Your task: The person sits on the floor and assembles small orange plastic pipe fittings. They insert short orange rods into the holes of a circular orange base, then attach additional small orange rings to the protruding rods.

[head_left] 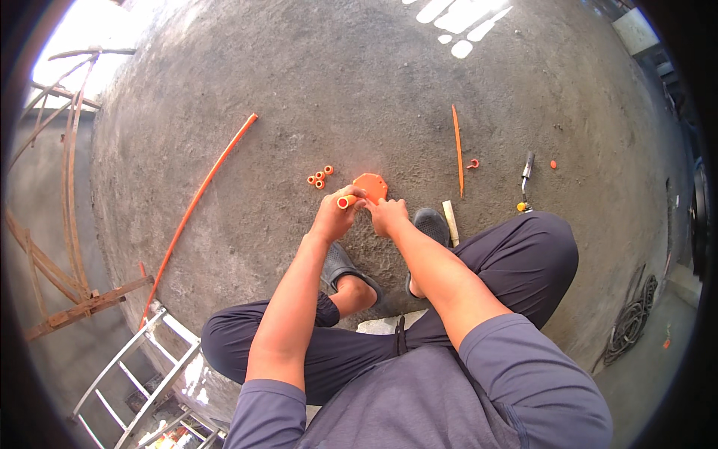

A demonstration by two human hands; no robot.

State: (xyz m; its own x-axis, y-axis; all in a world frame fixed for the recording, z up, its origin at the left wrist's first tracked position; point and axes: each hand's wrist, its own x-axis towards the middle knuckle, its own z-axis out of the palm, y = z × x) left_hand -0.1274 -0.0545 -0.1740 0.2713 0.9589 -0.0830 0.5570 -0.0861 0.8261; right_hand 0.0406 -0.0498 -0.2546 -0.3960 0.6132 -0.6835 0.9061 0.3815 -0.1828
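Observation:
I squat on a rough concrete slab. My left hand [336,215] grips a short orange pipe piece [346,201] whose open end points left. My right hand [386,215] holds an orange octagonal junction box [371,185] against that pipe piece. Both hands meet just above my dark shoes [431,223]. Several small orange ring fittings [320,178] lie on the slab a little to the left of my hands.
A long orange conduit [200,194] runs diagonally at the left. A shorter orange pipe [457,150], a small orange clip [473,163], a hand tool [525,182] and a pale stick [450,222] lie at the right. A metal ladder [134,367] leans below the slab edge. Coiled cable [632,318] lies lower right.

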